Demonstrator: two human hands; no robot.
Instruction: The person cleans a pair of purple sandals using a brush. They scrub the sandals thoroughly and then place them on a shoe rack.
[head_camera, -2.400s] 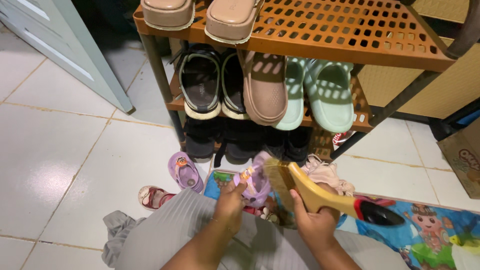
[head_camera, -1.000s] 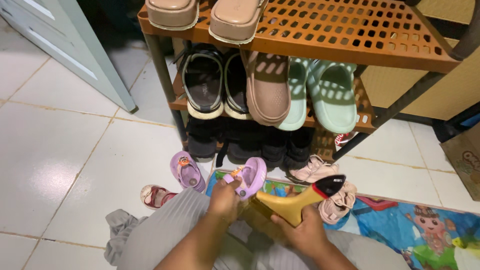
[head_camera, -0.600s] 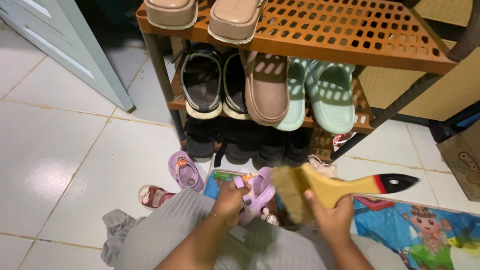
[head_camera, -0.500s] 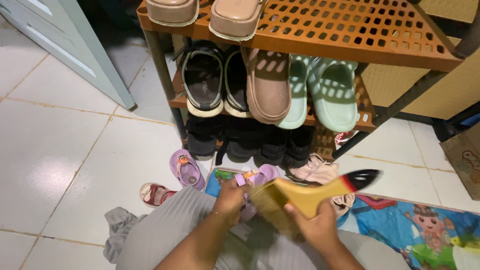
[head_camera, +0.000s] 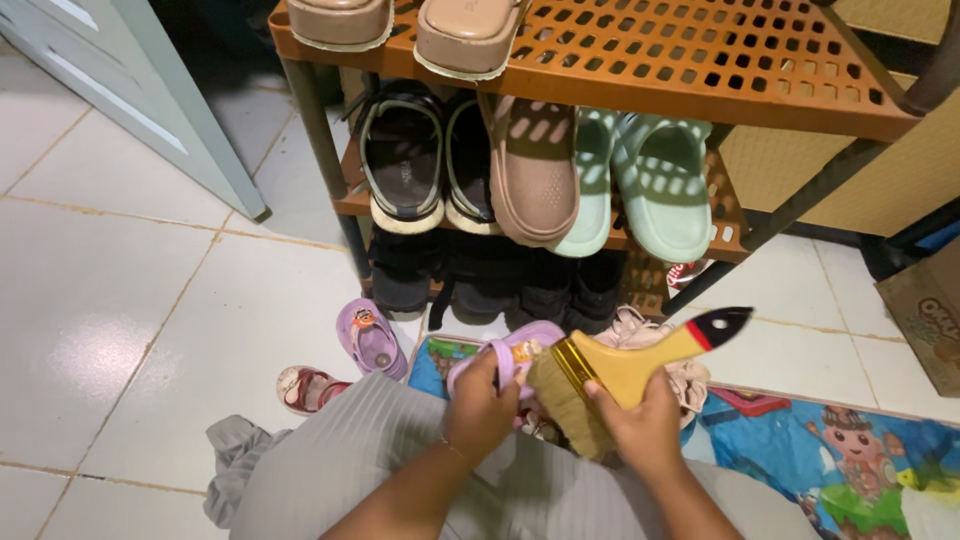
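My left hand (head_camera: 480, 412) grips a small purple child's clog (head_camera: 515, 350) just above my lap. My right hand (head_camera: 640, 425) holds a wide brush (head_camera: 620, 368) with a yellow wooden handle tipped red and black. Its pale bristles (head_camera: 558, 405) press against the clog's right side, and the handle points up to the right. My grey ribbed clothing (head_camera: 340, 460) fills the lower part of the view.
An orange perforated shoe rack (head_camera: 700, 60) stands ahead, holding tan sandals, black-and-green sandals, a brown slide and mint slides; dark shoes sit underneath. A second purple clog (head_camera: 370, 338) and a red shoe (head_camera: 305, 388) lie on white tiles. A colourful mat (head_camera: 840, 450), beige shoes (head_camera: 640, 330), a door (head_camera: 130, 90).
The brush has swept back and forth over the purple clog, its handle swinging between up-right and right. My left hand has turned the clog between strokes.
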